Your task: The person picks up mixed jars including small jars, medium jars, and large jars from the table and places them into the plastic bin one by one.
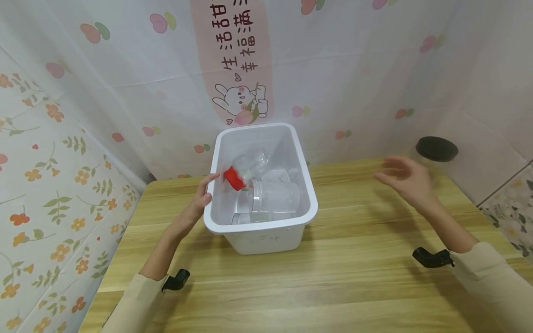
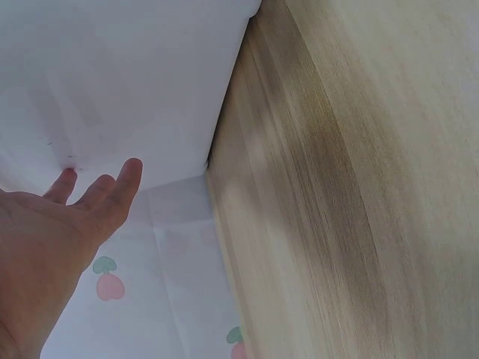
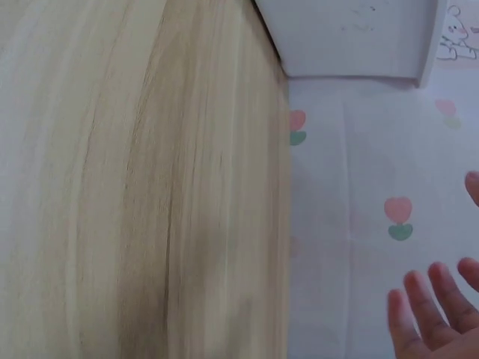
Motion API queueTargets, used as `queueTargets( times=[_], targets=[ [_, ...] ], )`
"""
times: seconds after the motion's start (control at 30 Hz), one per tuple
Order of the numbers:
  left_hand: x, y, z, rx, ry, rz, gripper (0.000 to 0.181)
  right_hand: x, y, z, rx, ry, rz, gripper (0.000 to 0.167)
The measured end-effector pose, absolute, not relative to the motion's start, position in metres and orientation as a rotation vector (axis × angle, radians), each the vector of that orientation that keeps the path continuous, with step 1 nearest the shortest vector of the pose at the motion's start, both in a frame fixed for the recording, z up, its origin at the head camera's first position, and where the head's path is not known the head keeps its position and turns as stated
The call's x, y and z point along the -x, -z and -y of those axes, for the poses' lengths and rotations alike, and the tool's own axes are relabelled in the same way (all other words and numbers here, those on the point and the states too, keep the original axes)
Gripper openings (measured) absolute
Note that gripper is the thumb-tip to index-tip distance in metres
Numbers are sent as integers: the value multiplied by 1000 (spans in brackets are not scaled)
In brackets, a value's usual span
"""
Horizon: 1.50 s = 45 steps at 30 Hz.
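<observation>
A white plastic bin stands on the wooden table, holding several clear plastic containers. Among them are a clear jar lying on its side and a clear bottle with a red cap. My left hand is at the bin's left side, index finger and thumb at the rim. In the left wrist view, the other fingers reach loosely along its outer wall. To the right, my right hand hovers above the table, slightly blurred, fingers loosely bent and holding nothing.
A black round disc appears near the table's back right corner; whether it rests on anything I cannot tell. Patterned curtains hang behind and at both sides. The wooden tabletop extends in front of the bin.
</observation>
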<state>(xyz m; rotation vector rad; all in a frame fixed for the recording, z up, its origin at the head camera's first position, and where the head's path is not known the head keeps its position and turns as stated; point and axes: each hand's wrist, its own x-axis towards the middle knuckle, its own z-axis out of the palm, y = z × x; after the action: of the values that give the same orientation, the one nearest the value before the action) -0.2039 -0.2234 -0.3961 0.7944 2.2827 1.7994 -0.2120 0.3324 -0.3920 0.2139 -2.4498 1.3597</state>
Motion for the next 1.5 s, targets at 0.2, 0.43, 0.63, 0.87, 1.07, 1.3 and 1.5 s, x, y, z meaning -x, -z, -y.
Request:
queueTargets(
  times=[0.2, 0.43, 0.63, 0.87, 1.07, 1.3, 1.5],
  targets=[
    [204, 396, 224, -795, -1797, -2271, 64, 213, 391, -336, -145, -1332, 2249, 41],
    [204, 396, 222, -786, -1803, -2283, 62, 208, 385, -337, -81, -1337, 2141, 39],
    [204, 396, 223, -800, -1814, -2264, 61, 206, 385, -344, -49, -1354, 2153, 41],
    [203, 395, 222, -813, -1806, -2262, 61, 203, 387, -355, -36, -1351, 2166, 43],
    [203, 395, 223, -828, -1801, -2255, 61, 204, 388, -361, 100, -1318, 2128, 44],
    [204, 395, 224, -813, -1801, -2239, 58, 213, 383, -363, 261, -1279, 1966, 53],
    [203, 395, 224, -809, -1800, -2236, 58, 221, 381, -368, 370, -1247, 1930, 77]
  ],
)
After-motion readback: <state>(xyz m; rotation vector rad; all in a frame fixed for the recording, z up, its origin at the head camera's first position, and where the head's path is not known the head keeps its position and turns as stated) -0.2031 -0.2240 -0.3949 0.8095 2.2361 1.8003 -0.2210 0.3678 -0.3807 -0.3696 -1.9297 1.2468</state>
